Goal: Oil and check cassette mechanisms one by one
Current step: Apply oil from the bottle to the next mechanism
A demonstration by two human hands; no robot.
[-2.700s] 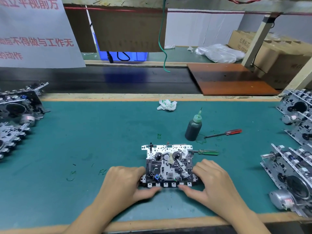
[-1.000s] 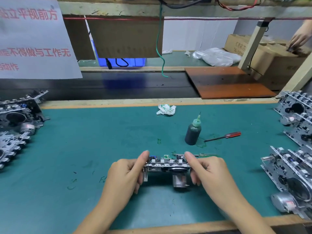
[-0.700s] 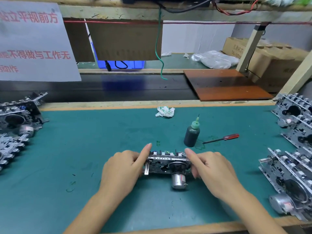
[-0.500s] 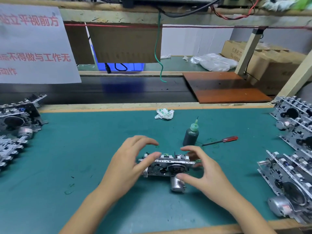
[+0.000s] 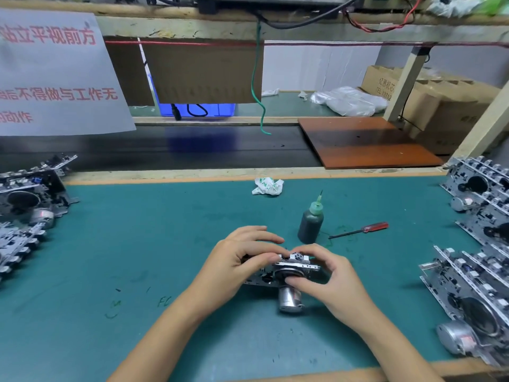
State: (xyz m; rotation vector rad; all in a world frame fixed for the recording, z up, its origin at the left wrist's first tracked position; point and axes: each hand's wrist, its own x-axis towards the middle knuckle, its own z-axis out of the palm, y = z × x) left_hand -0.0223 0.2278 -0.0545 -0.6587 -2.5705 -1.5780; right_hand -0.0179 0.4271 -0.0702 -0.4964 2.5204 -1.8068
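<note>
The left hand [image 5: 242,260] covers the nine o'clock end of the cassette mechanism [image 5: 286,271], and the right hand [image 5: 327,274] hides its three o'clock end, so how each grips underneath cannot be told. The stacks of mechanisms at three o'clock [image 5: 479,285] and nine o'clock [image 5: 24,205] run off the frame edges. The paper sign [image 5: 55,75] at ten o'clock is cut off, its red lettering incomplete.

White hanging sign [image 5: 55,75] at upper left, red Chinese characters: "站立平视前方", then "后不得做与工作无", then "动作", cut off at left edge. Cardboard box [image 5: 385,84] at upper right: printed Chinese text, partly legible, and "TEL 13212". Faint green "FC" scrawl [image 5: 164,301] on desk [image 5: 137,230].
</note>
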